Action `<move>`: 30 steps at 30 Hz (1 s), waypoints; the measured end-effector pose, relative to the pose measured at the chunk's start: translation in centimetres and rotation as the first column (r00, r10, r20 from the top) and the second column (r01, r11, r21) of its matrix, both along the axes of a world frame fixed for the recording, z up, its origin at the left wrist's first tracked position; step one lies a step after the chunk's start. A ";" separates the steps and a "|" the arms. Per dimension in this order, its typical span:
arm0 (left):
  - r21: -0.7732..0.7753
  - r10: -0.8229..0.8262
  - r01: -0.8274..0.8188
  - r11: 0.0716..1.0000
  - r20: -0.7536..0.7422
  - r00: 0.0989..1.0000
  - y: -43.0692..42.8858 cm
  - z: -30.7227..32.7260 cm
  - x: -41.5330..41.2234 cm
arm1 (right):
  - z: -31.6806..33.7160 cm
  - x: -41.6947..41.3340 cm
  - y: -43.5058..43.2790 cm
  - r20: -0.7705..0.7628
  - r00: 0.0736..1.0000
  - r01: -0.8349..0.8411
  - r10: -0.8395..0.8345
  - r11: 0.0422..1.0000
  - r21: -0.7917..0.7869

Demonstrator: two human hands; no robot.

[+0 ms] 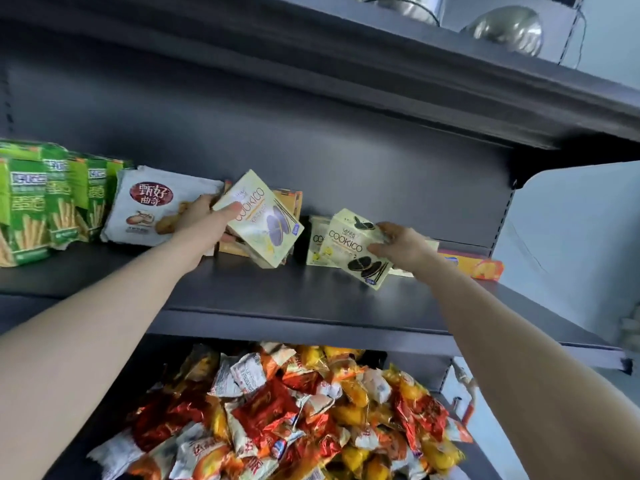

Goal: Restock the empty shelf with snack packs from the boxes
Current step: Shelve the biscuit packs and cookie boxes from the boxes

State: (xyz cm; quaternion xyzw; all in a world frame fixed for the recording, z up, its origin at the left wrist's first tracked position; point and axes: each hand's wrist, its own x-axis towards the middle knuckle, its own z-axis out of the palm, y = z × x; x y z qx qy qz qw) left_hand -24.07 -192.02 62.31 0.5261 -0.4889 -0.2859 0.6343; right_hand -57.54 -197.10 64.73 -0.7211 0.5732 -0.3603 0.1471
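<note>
Both arms reach onto a dark grey shelf (277,296). My left hand (204,221) grips a pale yellow Cookico box with purple cookies (263,225), tilted, thumb on its front, over some orange boxes (287,199) behind it. My right hand (398,245) holds a second Cookico box with black cookies (353,249), tilted, in front of another pale box (317,244) standing at the back of the shelf.
Green snack boxes (41,202) stand at the shelf's left, a white cookie bag (149,206) beside them. An orange box (474,266) lies at the far right. The shelf below holds a heap of wrapped snack packs (294,414). Metal bowls (509,29) sit on top.
</note>
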 end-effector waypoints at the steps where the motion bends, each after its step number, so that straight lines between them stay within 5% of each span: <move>1: -0.005 0.010 -0.010 1.000 0.001 1.000 0.0 -0.1 -0.3 | 0.2 0.0 -0.8 0.009 0.998 -0.059 0.059 0.998 0.025; 7: -0.044 -0.005 0.004 0.999 -0.025 1.000 0.5 0.0 -3.0 | 0.0 -1.3 -4.5 0.016 0.973 -0.230 0.230 0.972 0.041; 13: -0.106 -0.098 0.089 0.990 -0.090 0.991 1.0 0.7 -8.1 | 0.4 -3.4 -5.7 0.226 0.951 -0.183 0.211 0.974 -0.137; 23: -0.074 -0.229 0.231 0.970 0.034 0.973 -0.8 2.5 -18.8 | 3.2 -9.3 -1.9 0.176 0.868 -0.490 0.464 0.856 0.164; 26: -0.052 -0.310 0.309 0.950 -0.015 0.951 -0.9 2.6 -20.8 | 2.8 -11.8 -1.8 0.263 0.837 -0.507 0.480 0.861 0.040; 30: 0.143 -0.472 0.485 0.863 -0.116 0.874 -0.6 3.2 -23.3 | 1.9 -13.6 -1.9 -0.089 0.949 -0.314 0.302 0.887 -0.339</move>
